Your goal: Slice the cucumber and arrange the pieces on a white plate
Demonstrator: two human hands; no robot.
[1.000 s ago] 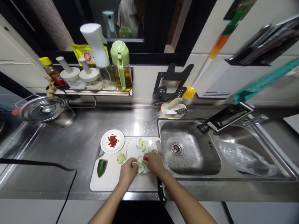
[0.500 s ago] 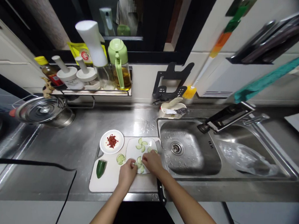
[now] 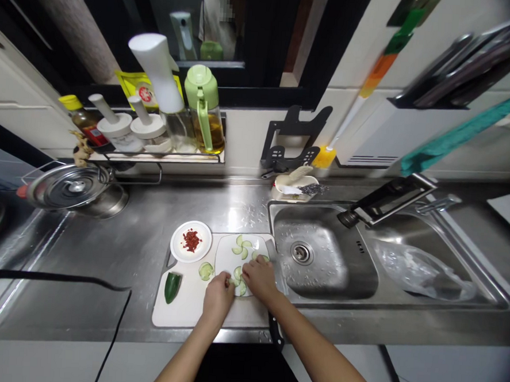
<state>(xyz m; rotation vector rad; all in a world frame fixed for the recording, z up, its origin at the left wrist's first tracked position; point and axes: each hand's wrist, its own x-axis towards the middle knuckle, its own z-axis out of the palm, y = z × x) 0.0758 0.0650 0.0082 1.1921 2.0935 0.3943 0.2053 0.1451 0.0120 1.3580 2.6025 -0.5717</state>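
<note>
Pale green cucumber slices (image 3: 239, 251) form small fanned groups on a white square plate (image 3: 223, 252), which lies on a cutting board (image 3: 182, 313). At the plate's lower left, my left hand (image 3: 218, 297) is closed in a pinch, its fingertips beside the nearest slices. Across the plate's right side, my right hand (image 3: 260, 279) has its fingers bent and together, partly covering slices there. Whatever either hand pinches is hidden. More slices sit in a small pile (image 3: 206, 271) on the board, left of the plate. A dark green cucumber piece (image 3: 172, 288) lies farther left.
A round white plate (image 3: 176, 245) with chopped red bits overlaps the board's back left corner. A black-handled knife (image 3: 275, 329) lies at the board's right edge. The sink (image 3: 318, 281) is to the right. Behind stands a rack with bottles (image 3: 205, 119); a lidded pot (image 3: 103, 199) is far left.
Both hands stay over the plate with only slight shifts of the fingers. The slices on the plate look the same.
</note>
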